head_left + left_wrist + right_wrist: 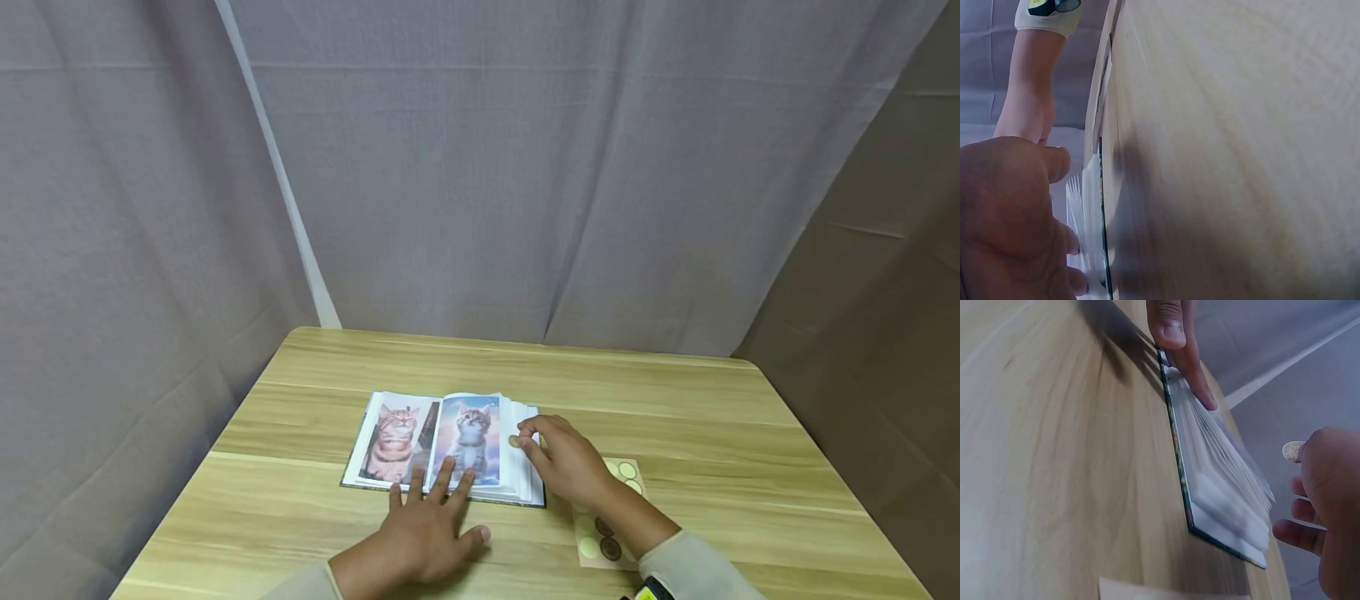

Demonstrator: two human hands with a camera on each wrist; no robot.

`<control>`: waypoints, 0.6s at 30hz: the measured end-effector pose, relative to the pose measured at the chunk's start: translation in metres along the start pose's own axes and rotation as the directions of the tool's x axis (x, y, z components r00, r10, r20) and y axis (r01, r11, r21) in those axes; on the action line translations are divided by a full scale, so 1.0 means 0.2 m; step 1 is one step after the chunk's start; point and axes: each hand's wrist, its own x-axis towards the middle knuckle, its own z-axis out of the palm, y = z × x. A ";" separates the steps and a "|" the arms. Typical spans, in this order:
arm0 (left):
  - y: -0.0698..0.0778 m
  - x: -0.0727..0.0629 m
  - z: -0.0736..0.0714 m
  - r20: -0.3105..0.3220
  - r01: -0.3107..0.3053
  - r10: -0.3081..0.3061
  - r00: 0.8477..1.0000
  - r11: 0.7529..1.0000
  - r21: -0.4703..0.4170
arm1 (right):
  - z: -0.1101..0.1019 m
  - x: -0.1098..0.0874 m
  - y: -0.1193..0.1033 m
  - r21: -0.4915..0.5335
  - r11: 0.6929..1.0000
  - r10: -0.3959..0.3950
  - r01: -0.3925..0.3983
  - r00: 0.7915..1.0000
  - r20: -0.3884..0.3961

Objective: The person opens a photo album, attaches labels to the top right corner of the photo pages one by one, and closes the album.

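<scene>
An open photo album (pixel 522 467) lies on the wooden table, showing a cat picture (pixel 393 442) on its left page and a kitten picture (pixel 471 433) on its right page. My left hand (pixel 426 537) rests with spread, straight fingers on the album's lower edge and pages. Above the right side of the album, my right hand (pixel 570 462) pinches a small round sticker (pixel 1292 452) between thumb and forefinger. Printed marks show on the sticker in the right wrist view. Partly beneath my right forearm lies a sticker sheet (pixel 588 527) with round stickers, some pale and some dark.
The wooden table (pixel 285 417) has rounded far corners. Grey curtains (pixel 465 192) hang behind it and at both sides, with a narrow light gap at the back left. A watch (pixel 651 590) sits at my right sleeve.
</scene>
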 end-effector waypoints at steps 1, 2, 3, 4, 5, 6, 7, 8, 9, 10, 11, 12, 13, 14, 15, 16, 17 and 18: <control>0.00 0.00 0.00 0.003 0.001 -0.001 1.000 1.000 0.002 | 0.01 0.01 -0.01 -0.005 1.000 -0.008 0.008 1.000 -0.001; 0.00 0.00 0.00 0.004 0.001 -0.001 1.000 1.000 0.004 | 0.01 0.02 -0.01 -0.009 1.000 -0.015 0.015 1.000 -0.002; 0.00 0.00 0.00 0.006 0.001 -0.001 1.000 1.000 0.003 | 0.02 0.03 -0.02 -0.013 1.000 -0.021 0.021 1.000 -0.003; 0.00 0.00 0.00 0.008 0.003 -0.003 1.000 1.000 0.003 | 0.02 0.04 -0.03 -0.016 1.000 -0.025 0.025 1.000 0.002; 0.00 0.00 0.00 0.009 0.004 -0.004 1.000 1.000 0.003 | 0.02 0.04 -0.03 -0.020 0.999 -0.028 0.028 1.000 0.006; 0.00 0.00 0.00 0.009 0.005 -0.005 1.000 1.000 0.002 | 0.03 0.05 -0.04 -0.026 0.999 -0.026 0.027 1.000 0.014; 0.00 0.00 0.00 0.008 0.006 -0.006 1.000 1.000 0.002 | 0.03 0.06 -0.04 -0.028 0.999 -0.023 0.023 0.999 0.023; 0.00 0.00 0.00 0.005 0.007 -0.007 1.000 1.000 0.001 | 0.03 0.06 -0.05 -0.026 0.999 -0.020 0.021 0.999 0.030; 0.00 0.00 0.00 0.002 0.007 -0.007 1.000 1.000 0.001 | 0.03 0.07 -0.05 -0.027 0.999 -0.019 0.020 0.999 0.037; 0.00 0.00 0.00 0.000 0.008 -0.008 1.000 1.000 0.004 | 0.03 0.08 -0.06 -0.025 1.000 -0.016 0.017 0.999 0.043; 0.00 0.00 0.00 -0.003 0.007 -0.007 1.000 1.000 0.006 | 0.04 0.08 -0.06 -0.027 0.999 -0.016 0.018 0.999 0.047; 0.00 0.00 0.01 -0.006 0.007 -0.007 1.000 1.000 0.009 | 0.04 0.09 -0.06 -0.026 0.999 -0.019 0.020 0.999 0.051; 0.00 0.00 0.01 -0.008 0.006 -0.006 1.000 1.000 0.011 | 0.04 0.10 -0.06 -0.025 0.999 -0.023 0.025 0.998 0.052; 0.00 0.00 0.01 -0.009 0.006 -0.006 1.000 1.000 0.013 | 0.04 0.10 -0.06 -0.025 0.999 -0.030 0.031 0.998 0.053; 0.00 0.00 0.01 -0.010 0.006 -0.006 1.000 1.000 0.016 | 0.05 0.11 -0.06 -0.030 0.999 -0.035 0.037 0.998 0.052; 0.00 0.00 0.00 -0.010 0.006 -0.006 1.000 1.000 0.018 | 0.05 0.12 -0.06 -0.034 0.999 -0.040 0.042 0.998 0.051; 0.00 0.00 0.00 -0.010 0.007 -0.007 1.000 1.000 0.019 | 0.06 0.12 -0.05 -0.039 0.998 -0.047 0.049 0.998 0.052; 0.00 0.00 0.00 -0.011 0.007 -0.007 1.000 1.000 0.020 | 0.06 0.13 -0.05 -0.040 0.998 -0.049 0.051 0.997 0.052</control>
